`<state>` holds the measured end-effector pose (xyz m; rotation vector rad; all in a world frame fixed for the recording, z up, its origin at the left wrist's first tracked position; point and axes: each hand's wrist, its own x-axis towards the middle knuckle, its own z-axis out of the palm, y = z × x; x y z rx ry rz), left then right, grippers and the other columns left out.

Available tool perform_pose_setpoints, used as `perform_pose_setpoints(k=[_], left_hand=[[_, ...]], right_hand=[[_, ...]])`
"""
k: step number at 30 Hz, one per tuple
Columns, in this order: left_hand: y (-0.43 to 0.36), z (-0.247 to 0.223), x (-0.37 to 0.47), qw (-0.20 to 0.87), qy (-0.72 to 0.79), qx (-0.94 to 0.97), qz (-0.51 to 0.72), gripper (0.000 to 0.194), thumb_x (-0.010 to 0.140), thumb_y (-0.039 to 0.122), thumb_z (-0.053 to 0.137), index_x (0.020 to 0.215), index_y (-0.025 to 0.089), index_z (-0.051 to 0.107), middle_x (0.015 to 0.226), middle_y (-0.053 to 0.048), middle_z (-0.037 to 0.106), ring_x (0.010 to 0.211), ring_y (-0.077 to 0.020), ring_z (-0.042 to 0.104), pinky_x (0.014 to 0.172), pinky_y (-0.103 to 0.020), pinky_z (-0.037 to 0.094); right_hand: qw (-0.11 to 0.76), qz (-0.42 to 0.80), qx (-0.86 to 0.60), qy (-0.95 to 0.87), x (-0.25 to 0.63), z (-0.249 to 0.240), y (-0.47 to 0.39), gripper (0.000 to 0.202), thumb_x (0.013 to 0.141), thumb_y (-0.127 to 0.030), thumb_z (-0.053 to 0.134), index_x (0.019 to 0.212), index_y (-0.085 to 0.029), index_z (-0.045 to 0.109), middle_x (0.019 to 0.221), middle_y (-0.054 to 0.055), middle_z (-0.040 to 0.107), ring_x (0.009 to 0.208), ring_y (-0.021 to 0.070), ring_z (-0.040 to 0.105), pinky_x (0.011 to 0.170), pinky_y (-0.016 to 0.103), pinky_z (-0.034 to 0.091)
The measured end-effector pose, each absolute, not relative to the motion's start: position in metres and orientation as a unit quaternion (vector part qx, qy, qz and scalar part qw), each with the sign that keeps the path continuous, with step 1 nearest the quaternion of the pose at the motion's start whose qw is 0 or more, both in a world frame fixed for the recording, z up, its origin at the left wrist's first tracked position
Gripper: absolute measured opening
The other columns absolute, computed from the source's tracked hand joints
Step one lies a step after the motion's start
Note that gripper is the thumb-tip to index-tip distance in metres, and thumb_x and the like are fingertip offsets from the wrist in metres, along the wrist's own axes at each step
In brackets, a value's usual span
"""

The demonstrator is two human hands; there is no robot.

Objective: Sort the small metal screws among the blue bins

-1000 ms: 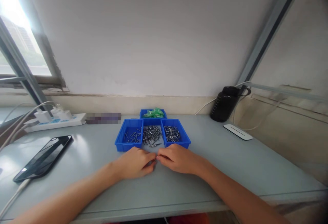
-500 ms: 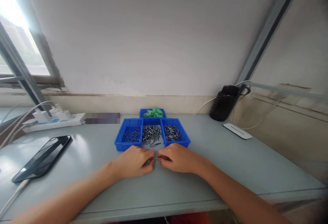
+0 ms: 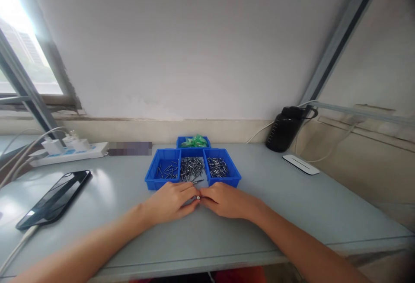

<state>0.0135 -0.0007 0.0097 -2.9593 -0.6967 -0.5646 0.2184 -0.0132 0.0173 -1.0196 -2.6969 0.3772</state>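
My left hand (image 3: 175,199) and my right hand (image 3: 223,198) meet fingertip to fingertip just in front of the blue bins. Between them they pinch a small metal pin (image 3: 198,197); only a bright round end of it shows, the rest is covered by fingers. Right behind the fingers, a heap of similar metal pins (image 3: 192,170) lies between two bins, a few spilling toward my hands. The left blue bin (image 3: 155,184) has a scattering of thin metal pins (image 3: 168,171). Many more metal pins (image 3: 218,167) fill the right blue bin (image 3: 234,178).
Behind stands another blue bin (image 3: 179,141) with green plastic wrapping (image 3: 196,141). A phone (image 3: 53,201) on a cable and a white power strip (image 3: 71,155) lie left. To the right are a black bottle (image 3: 283,129) and a flat white device (image 3: 301,164).
My hands have come together, closing the small gap between them. The pin, seen side-on as a thin line before, now shows its round end toward me.
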Motion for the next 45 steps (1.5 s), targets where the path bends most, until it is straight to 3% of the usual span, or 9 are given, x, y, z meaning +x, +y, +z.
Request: perform_pose_setpoints(k=[6,12,26,33,40,45], left_hand=[[0.001,0.012,0.013,0.038,-0.282,-0.952,-0.11,0.017,0.088,0.026,0.038,0.08,0.018,0.05,0.065,0.001,0.058,0.056,-0.0123,0.056,0.051,-0.023,0.036],[0.001,0.008,0.012,0.044,-0.263,-0.962,-0.05,0.021,0.09,0.03,0.035,0.081,0.019,0.05,0.061,0.001,0.061,0.053,-0.0145,0.058,0.05,-0.025,0.036],[0.002,0.005,0.012,0.046,-0.27,-0.961,-0.045,0.025,0.092,0.031,0.032,0.091,0.018,0.053,0.065,-0.001,0.063,0.055,-0.0146,0.059,0.051,-0.025,0.037],[0.002,0.005,0.012,0.036,-0.266,-0.962,-0.047,0.024,0.092,0.031,0.032,0.088,0.018,0.053,0.065,-0.001,0.062,0.055,-0.0151,0.059,0.052,-0.025,0.038],[0.003,0.006,0.012,0.001,-0.295,-0.953,-0.065,0.021,0.091,0.031,0.035,0.084,0.018,0.05,0.066,0.0,0.06,0.057,-0.0143,0.059,0.052,-0.025,0.039],[0.001,0.011,0.013,-0.025,-0.276,-0.954,-0.114,0.021,0.093,0.03,0.033,0.092,0.018,0.051,0.076,0.0,0.059,0.065,-0.0121,0.059,0.057,-0.023,0.042]], right_hand=[[0.1,0.113,-0.378,-0.914,0.22,0.017,-0.013,0.028,0.092,-0.03,0.034,0.08,-0.017,0.056,0.07,0.003,0.061,0.063,0.0132,0.053,0.055,0.023,0.031],[0.105,0.095,-0.391,-0.909,0.221,0.016,-0.015,0.03,0.093,-0.032,0.031,0.079,-0.018,0.053,0.064,0.001,0.056,0.059,0.0126,0.049,0.054,0.023,0.028],[0.123,0.091,-0.383,-0.911,0.219,0.023,-0.017,0.023,0.092,-0.029,0.034,0.078,-0.019,0.05,0.057,-0.004,0.048,0.054,0.0107,0.046,0.051,0.023,0.024],[0.128,0.107,-0.377,-0.911,0.22,0.023,-0.016,0.02,0.09,-0.032,0.038,0.082,-0.02,0.052,0.059,-0.003,0.052,0.057,0.0116,0.049,0.052,0.022,0.026],[0.117,0.093,-0.368,-0.918,0.223,0.017,-0.012,0.016,0.086,-0.024,0.043,0.075,-0.019,0.054,0.064,-0.001,0.055,0.06,0.0111,0.05,0.055,0.021,0.028],[0.108,0.12,-0.37,-0.915,0.223,0.014,-0.01,0.02,0.087,-0.026,0.042,0.076,-0.018,0.057,0.067,0.001,0.059,0.061,0.0121,0.053,0.054,0.021,0.031]])
